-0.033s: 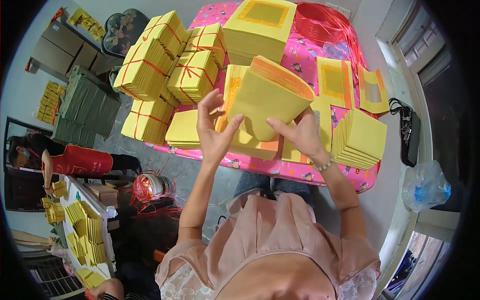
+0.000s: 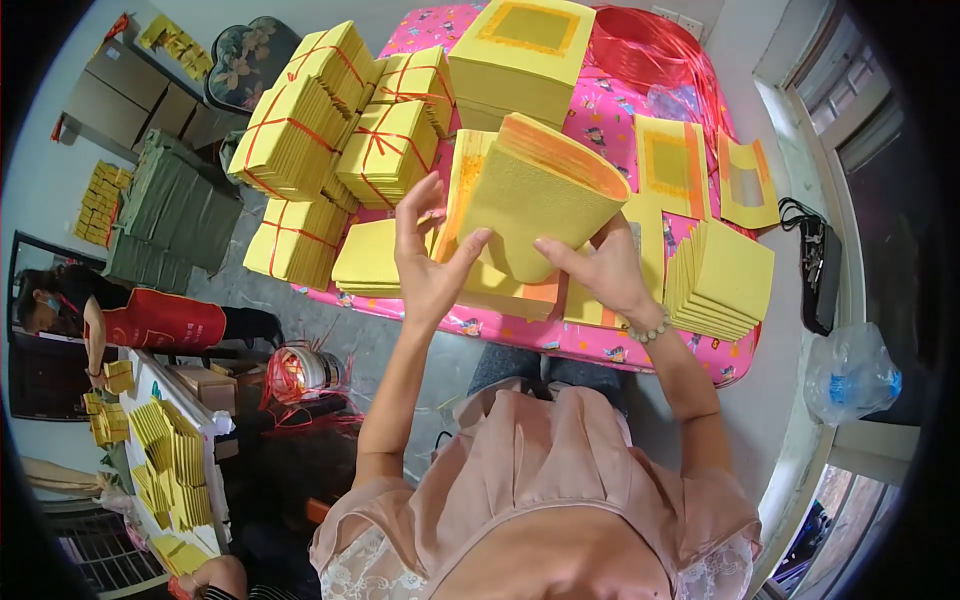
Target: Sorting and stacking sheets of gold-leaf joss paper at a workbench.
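**Bent stack of yellow paper held above the pink desk**

Nothing differs from the earlier frame: both hands and the stack sit in the same places, at the same tilt.

The left hand (image 2: pixel 428 262) holds the near left edge of a thick stack of yellow paper sheets (image 2: pixel 535 205), thumb across the front face and fingers spread upward beside it, so its grip pinches the stack. The right hand (image 2: pixel 603 268) clasps the stack's lower right side, its grip closed around the sheets, a bead bracelet (image 2: pixel 650 329) on the wrist.

The stack is lifted off the desk (image 2: pixel 600 345), in front of the person's chest and over the desk's near middle. It bows into a curve, its upper edge fanned so that orange-tinted sheet ends show along the top. The faces are plain yellow with an orange smear at the left.

Under it lie flat yellow piles (image 2: pixel 375 258). To the right sits a fanned pile of yellow sheets (image 2: pixel 728 275). Behind it are bundles tied with red string (image 2: pixel 290 135) and a tall block of sheets with an orange square (image 2: pixel 525 55). The desk wears a pink patterned cloth. At far left, a person in red (image 2: pixel 150 318) bends over another table with yellow paper.
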Motion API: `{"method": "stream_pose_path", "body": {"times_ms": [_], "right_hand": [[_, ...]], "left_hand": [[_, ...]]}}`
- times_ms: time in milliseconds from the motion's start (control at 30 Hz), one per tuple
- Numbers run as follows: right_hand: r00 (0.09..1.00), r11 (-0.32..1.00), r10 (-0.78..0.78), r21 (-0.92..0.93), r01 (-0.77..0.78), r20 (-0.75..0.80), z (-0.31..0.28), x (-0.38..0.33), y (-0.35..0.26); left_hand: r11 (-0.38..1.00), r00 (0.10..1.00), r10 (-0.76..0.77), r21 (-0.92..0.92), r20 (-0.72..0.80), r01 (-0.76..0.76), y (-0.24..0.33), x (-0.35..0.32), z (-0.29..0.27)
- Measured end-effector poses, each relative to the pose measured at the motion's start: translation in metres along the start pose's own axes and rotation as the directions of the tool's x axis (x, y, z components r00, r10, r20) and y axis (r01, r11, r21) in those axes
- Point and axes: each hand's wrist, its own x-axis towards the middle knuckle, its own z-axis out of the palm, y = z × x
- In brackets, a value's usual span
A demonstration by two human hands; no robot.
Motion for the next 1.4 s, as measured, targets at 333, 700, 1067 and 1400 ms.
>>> {"method": "stream_pose_path", "body": {"times_ms": [333,700,1067,1400], "right_hand": [[0.984,0.932,-0.068,-0.342,0.122,0.164,-0.006,0.005,0.003],[0.982,0.994,0.066,-0.096,-0.049,0.176,-0.018,0.008,-0.001],[0.924,0.9,0.301,0.251,-0.357,0.235,-0.037,0.015,0.006],[0.895,0.865,0.352,0.27,-0.422,0.273,-0.05,0.017,0.019]], "left_hand": [[0.966,0.958,0.086,-0.258,0.275,-0.012,-0.012,-0.001,0.018],[0.981,0.941,0.029,-0.192,0.336,0.038,0.014,0.008,0.019],[0.833,0.815,-0.329,-0.26,0.477,0.488,0.017,0.028,0.02],[0.745,0.679,-0.4,-0.213,0.616,0.632,0.012,0.043,0.025]]}}
